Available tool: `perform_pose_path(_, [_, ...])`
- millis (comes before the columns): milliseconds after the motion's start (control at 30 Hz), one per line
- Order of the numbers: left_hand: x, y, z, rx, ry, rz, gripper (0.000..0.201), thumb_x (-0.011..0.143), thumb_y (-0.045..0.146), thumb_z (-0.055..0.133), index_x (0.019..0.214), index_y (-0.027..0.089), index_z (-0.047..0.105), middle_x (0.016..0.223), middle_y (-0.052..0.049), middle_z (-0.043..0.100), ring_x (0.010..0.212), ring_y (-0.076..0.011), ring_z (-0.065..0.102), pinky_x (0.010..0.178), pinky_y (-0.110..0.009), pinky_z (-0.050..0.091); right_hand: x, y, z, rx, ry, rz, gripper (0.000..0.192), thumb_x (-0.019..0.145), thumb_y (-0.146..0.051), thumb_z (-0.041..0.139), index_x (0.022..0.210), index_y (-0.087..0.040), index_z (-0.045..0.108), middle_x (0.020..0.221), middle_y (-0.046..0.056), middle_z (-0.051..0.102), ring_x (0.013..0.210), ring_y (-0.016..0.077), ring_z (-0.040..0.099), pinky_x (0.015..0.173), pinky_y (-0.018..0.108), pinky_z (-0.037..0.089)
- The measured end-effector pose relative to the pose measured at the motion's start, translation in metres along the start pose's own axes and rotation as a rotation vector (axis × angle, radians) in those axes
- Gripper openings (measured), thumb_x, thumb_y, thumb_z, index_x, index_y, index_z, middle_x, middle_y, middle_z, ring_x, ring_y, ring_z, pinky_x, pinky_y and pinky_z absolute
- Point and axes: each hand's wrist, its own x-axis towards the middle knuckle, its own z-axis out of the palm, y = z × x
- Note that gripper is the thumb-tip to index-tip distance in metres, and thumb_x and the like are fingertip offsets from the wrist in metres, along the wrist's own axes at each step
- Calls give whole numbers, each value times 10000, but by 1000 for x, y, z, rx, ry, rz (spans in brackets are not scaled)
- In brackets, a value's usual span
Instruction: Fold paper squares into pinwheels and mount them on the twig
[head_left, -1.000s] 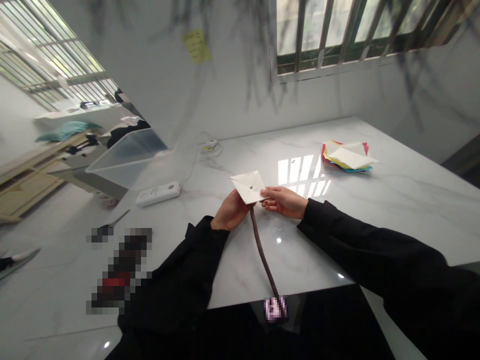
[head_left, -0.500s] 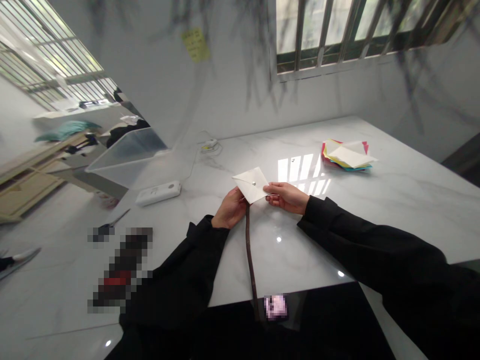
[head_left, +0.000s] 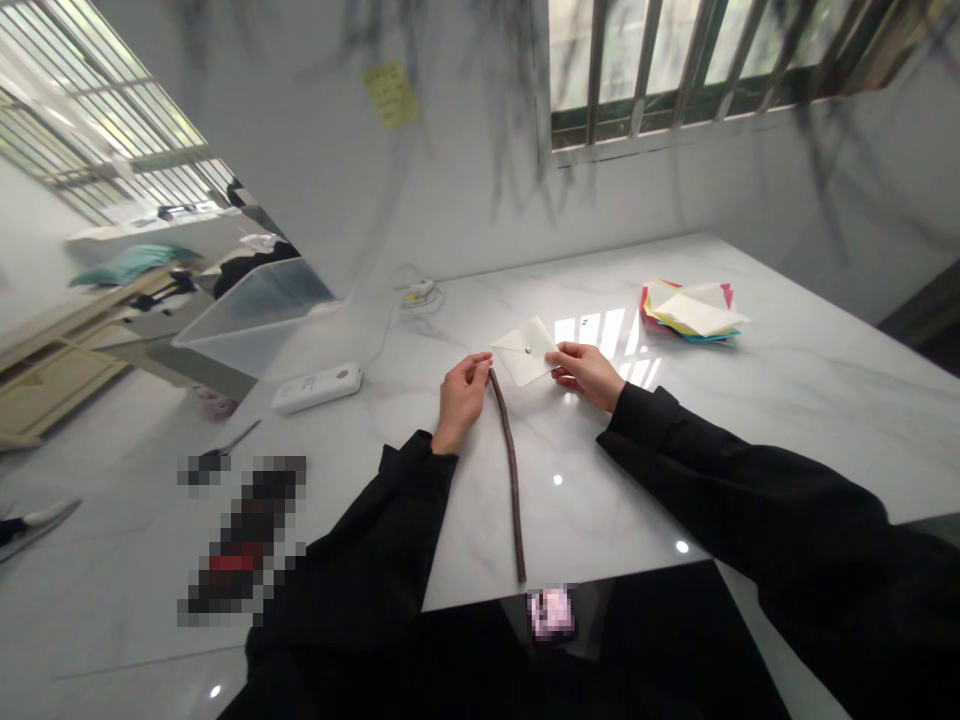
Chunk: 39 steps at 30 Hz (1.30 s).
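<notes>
My left hand (head_left: 461,395) pinches the top end of a long dark brown stick (head_left: 511,480), which slants down across the white marble table (head_left: 787,420) toward its near edge. My right hand (head_left: 589,372) holds the right corner of a folded white paper piece (head_left: 525,352) with a small metal pin at its middle. The paper now sits just right of the stick's top end; I cannot tell whether they touch. Both arms wear black sleeves.
A stack of coloured paper sheets (head_left: 691,312) lies at the far right of the table. A white rectangular device (head_left: 316,387) lies at the left, a small plug with a cable (head_left: 417,293) behind it. A clear plastic box (head_left: 255,310) stands beyond the left edge.
The paper piece moved right and farther away, off the stick's top. The stick's lower end swung left, and the stick now lies lower over the table. My left fingers opened to a pinch.
</notes>
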Motion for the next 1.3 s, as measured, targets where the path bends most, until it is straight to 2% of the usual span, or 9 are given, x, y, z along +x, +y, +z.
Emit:
perform_pose_path(133, [-2,6,1,16,19,49,425,898,583,694,1025,191,800,1135,-122,782,1136,-278,686,1051,-394,492,0,1,0,-27,-27,-36,355,669,-419,866,818,-175,657,754,-22,599,645,85,562,599,228,428])
perform_pose_path(233, [-5,18,3,-268,31,-89,595,908,711,614,1113,174,766,1205,-152,755,1136,-273,694,1022,-403,519,-1,2,0,-66,-32,-101,361,691,-454,860,827,-180,668,729,-21,596,639,93,552,602,237,429])
perform_pose_path(300, [-9,27,3,-452,-35,-177,653,894,748,611,1176,173,737,1244,-155,738,1119,-258,699,1005,-390,534,-1,3,0,-96,-40,-149,364,712,-479,853,837,-185,678,716,-16,607,634,101,550,608,249,439])
perform_pose_path(367, [-14,34,4,-531,-130,-233,604,852,684,720,1175,173,725,1239,-146,738,1086,-248,707,973,-369,544,-1,4,1,-120,-58,-178,376,731,-510,842,848,-188,687,712,-8,622,628,109,552,611,262,450])
perform_pose_path(467, [-21,38,5,-492,-267,-261,472,789,488,862,1111,168,733,1180,-122,757,1038,-236,717,926,-343,543,-1,7,2,-150,-88,-202,411,739,-555,835,861,-192,689,701,-5,630,618,119,556,604,272,459])
perform_pose_path(533, [-24,37,7,-463,-297,-256,423,770,413,886,1081,162,747,1151,-114,768,1024,-233,717,914,-341,541,-2,8,3,-172,-115,-210,433,746,-581,830,871,-193,687,693,-7,628,612,120,554,596,273,458])
perform_pose_path(767, [-27,38,7,-508,-272,-273,357,736,318,906,1031,158,782,1097,-98,791,1000,-229,719,899,-338,546,-7,4,6,-244,-161,-220,448,771,-599,800,890,-182,687,692,-11,615,613,121,551,608,278,457])
perform_pose_path(1167, [-29,37,7,-488,-256,-304,342,722,307,889,1001,154,764,1047,-89,787,975,-237,715,865,-350,550,-9,7,9,-252,-182,-243,400,779,-573,776,859,-195,671,704,-7,616,611,127,522,602,291,433])
perform_pose_path(1300, [-29,37,7,-478,-233,-309,349,703,301,897,990,157,760,1031,-85,784,973,-230,710,897,-358,547,-8,10,8,-369,-99,-301,353,806,-489,761,999,-205,679,815,17,663,676,155,574,653,311,475])
